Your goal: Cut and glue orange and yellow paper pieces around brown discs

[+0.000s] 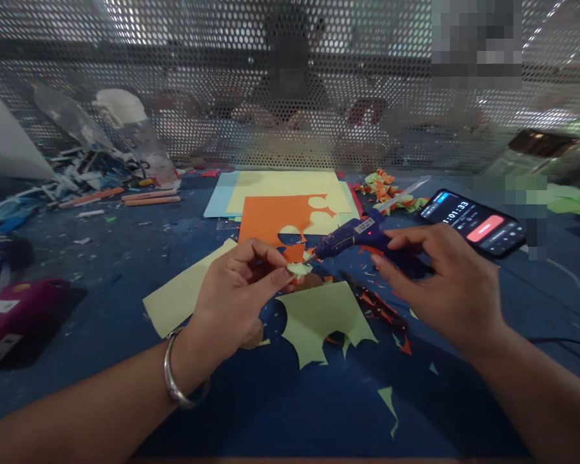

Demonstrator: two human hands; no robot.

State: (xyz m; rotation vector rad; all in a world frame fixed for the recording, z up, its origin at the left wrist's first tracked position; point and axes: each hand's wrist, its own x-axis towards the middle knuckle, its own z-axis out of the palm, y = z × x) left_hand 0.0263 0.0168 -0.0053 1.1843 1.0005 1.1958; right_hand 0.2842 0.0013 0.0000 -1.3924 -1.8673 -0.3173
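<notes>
My left hand (241, 296) pinches a small pale green paper cutout (298, 269) between thumb and fingertips. My right hand (439, 283) is wrapped round the handle of a blue glue gun (350, 235), whose nozzle tip touches the cutout. Under the hands lie a pale green sheet with shapes cut out (326, 319) and an orange sheet with cut-outs (273, 219). A metal bangle sits on my left wrist.
A phone (478, 222) showing a timer lies at the right. Scissors with orange handles (377, 303) lie by the green sheet. Yellow and light blue sheets (280, 183), paper scraps (386, 190), glue sticks (149, 198) and a magenta case (19, 316) surround. A perforated screen (290, 84) stands behind.
</notes>
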